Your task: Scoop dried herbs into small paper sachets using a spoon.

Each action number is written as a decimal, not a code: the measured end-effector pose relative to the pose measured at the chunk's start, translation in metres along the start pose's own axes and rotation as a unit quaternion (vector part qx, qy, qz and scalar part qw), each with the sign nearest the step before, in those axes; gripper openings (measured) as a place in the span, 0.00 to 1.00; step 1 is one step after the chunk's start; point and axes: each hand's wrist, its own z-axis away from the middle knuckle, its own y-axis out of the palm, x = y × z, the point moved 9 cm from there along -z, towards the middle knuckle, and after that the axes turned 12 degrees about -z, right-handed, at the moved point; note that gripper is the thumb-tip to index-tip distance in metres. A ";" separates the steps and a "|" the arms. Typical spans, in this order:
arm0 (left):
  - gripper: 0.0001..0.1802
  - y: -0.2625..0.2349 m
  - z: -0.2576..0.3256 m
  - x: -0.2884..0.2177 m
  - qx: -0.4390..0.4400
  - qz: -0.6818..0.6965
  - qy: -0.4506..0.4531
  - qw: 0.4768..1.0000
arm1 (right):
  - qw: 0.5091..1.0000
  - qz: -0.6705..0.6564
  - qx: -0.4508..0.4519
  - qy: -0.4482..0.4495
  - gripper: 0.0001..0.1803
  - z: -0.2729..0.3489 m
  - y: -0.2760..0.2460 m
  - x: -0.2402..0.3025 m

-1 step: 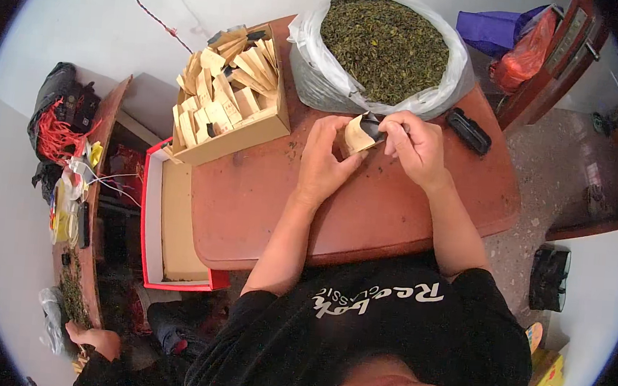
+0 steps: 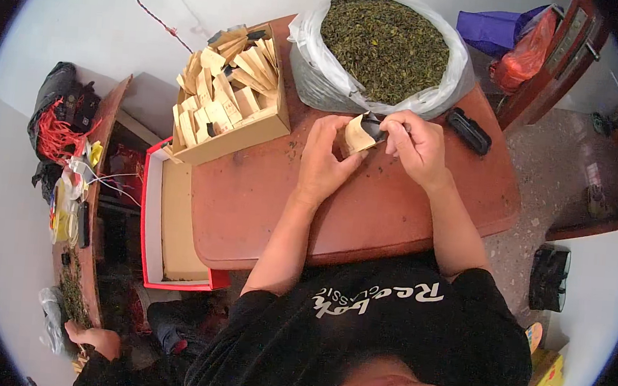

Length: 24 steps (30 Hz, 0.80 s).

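Observation:
My left hand (image 2: pixel 324 158) is wrapped around a small tan paper packet (image 2: pixel 359 136), above the brown table. The packet's mouth faces right and shows a dark inside. At that mouth my right hand (image 2: pixel 416 145) is closed in a pinch; what lies between its fingers, if anything, is too small and hidden to name. Just beyond both hands stands a big white plastic bag (image 2: pixel 456 56) full of loose dried green-brown leaves (image 2: pixel 385 50). To the left, a cardboard box (image 2: pixel 244 141) is packed with several similar tan paper packets (image 2: pixel 221 106).
A black oblong object (image 2: pixel 468 131) lies right of my right hand. Under the table's left edge sits a red-rimmed tray (image 2: pixel 175 233). Another person's hand (image 2: pixel 98 340) shows at lower left beside a cluttered side table (image 2: pixel 95 241). Purple (image 2: pixel 488 31) and orange bags (image 2: pixel 526 61) are at back right.

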 end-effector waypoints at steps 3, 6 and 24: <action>0.30 -0.001 0.001 0.006 -0.004 0.010 -0.021 1.000 | 1.000 0.019 0.002 -0.011 0.09 0.000 -0.004 0.002; 0.29 0.000 0.001 0.010 -0.010 0.010 -0.021 1.000 | 1.000 0.009 -0.020 -0.008 0.10 0.000 -0.011 0.001; 0.26 0.001 0.000 0.021 -0.008 0.046 -0.066 0.997 | 0.983 -0.075 -0.086 0.146 0.14 -0.005 -0.045 -0.029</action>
